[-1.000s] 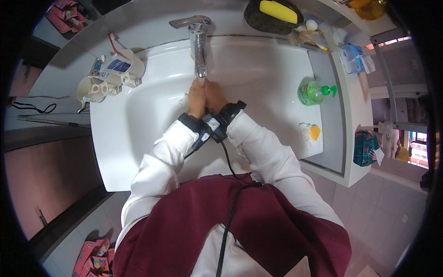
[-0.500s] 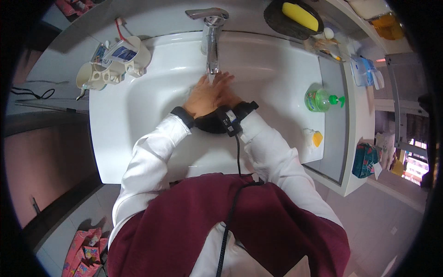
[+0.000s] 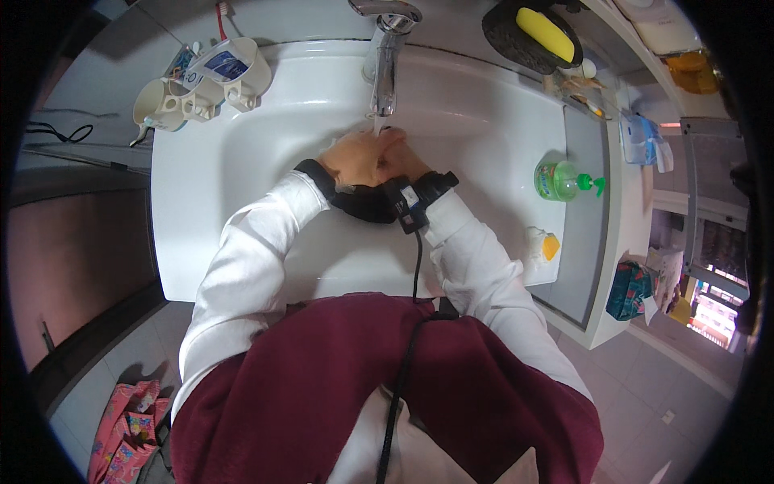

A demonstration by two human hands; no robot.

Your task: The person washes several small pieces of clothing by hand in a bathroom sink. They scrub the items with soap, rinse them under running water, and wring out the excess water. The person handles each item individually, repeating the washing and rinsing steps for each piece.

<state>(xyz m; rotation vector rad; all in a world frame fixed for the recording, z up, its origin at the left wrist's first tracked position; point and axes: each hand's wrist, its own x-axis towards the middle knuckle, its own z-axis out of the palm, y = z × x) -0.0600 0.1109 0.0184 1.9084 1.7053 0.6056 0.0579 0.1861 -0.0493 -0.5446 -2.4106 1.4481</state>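
Observation:
My left hand and my right hand are pressed together under the spout of the chrome tap. A thin stream of water seems to fall on them. The back of the left hand shows, and its fingers overlap the right hand; blur and overlap hide how the fingers of either hand lie. No object shows between them. They are over the basin of the white sink. Black bands sit at both wrists, with a small black device by the right one.
Cream cups with a red toothbrush stand on the left rim. At the right are a green pump bottle and a yellow-and-white item. A black dish holding a yellow sponge is behind. A black cable hangs down my front.
My hands have closed in on each other under the spout; the fingers that showed spread before now overlap. The whole view has shifted slightly.

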